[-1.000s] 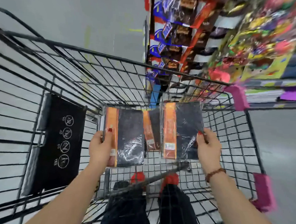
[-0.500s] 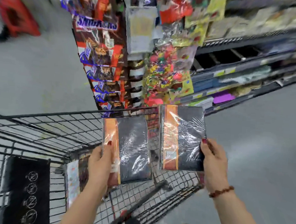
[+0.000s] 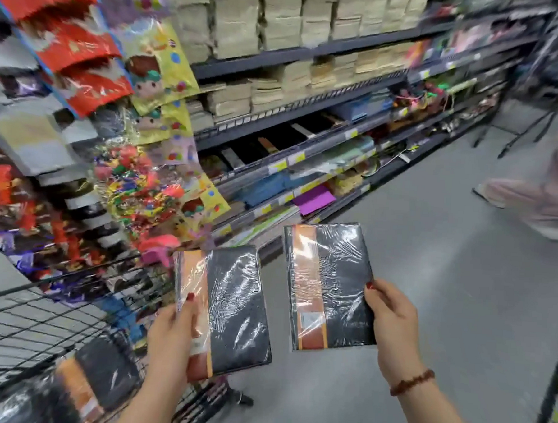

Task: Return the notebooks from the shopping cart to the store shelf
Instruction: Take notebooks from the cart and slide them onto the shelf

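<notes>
My left hand [image 3: 172,336] grips a black notebook with an orange band [image 3: 233,309], wrapped in shiny plastic, by its left edge. My right hand [image 3: 391,324] holds a matching notebook [image 3: 327,285] by its right edge. Both notebooks are upright in front of me, out over the grey floor beside the wire shopping cart [image 3: 23,324]. One more notebook of the same kind [image 3: 100,383] lies in the cart at the lower left. The store shelf [image 3: 307,145] runs along the aisle ahead, and one row holds similar dark notebooks [image 3: 268,146].
Hanging bags of sweets and toys [image 3: 137,178] crowd the end rack at the left, just above the cart. Stacks of beige pads [image 3: 281,24] fill the upper shelves. A person in pale clothes [image 3: 543,193] walks in the aisle at the right. A dark rack post [image 3: 553,387] stands at the right edge.
My view has swung up and to the right, from the cart to the shelves. Both notebooks have risen out of the cart and moved right, toward the aisle.
</notes>
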Motion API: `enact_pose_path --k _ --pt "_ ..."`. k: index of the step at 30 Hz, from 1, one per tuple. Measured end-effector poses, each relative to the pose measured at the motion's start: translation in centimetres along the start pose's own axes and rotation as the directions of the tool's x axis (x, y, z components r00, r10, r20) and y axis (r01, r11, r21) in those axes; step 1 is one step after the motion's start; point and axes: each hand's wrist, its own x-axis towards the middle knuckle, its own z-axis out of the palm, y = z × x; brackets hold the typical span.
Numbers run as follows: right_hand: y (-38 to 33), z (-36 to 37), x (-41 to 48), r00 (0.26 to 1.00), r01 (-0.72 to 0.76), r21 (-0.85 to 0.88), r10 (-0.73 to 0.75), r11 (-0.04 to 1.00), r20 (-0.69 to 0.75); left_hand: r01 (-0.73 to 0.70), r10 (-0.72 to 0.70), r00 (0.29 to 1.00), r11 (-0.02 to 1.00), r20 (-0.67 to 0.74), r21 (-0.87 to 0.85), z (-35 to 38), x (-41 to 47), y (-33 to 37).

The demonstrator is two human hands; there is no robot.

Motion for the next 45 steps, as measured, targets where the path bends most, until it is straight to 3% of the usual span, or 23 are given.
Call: enact_pose_path --k 9,15,21,36,45 --pt "-1.8 -8.3 7.1 0.998 -0.028 0.046 0.03 0.999 -0.046 0.001 -0.001 0.999 1.0 0.043 -0.008 10.7 -1.3 1.8" --pt "-1.2 -9.7 12.8 0.99 -0.079 0.073 0.087 0.994 -0.11 -0.035 0.037 0.999 0.999 0.033 -0.039 17.0 1.5 3.3" --pt "-1.7 -8.1 22.8 0.993 -0.045 0.077 0.053 0.996 -0.103 -0.033 0.034 0.999 0.998 0.026 -0.052 24.5 7.9 4.3" --pt "-3.5 -0.3 45.7 0.984 -0.15 -0.001 0.149 0.989 0.096 -0.002 -0.011 0.992 0.995 -0.123 -0.104 38.0 22.6 11.3" --pt "-1.2 4.2 61.2 0.89 -0.265 -0.123 0.292 0.956 0.349 0.013 -0.073 0.912 0.989 -0.405 -0.148 45.4 26.9 11.6"
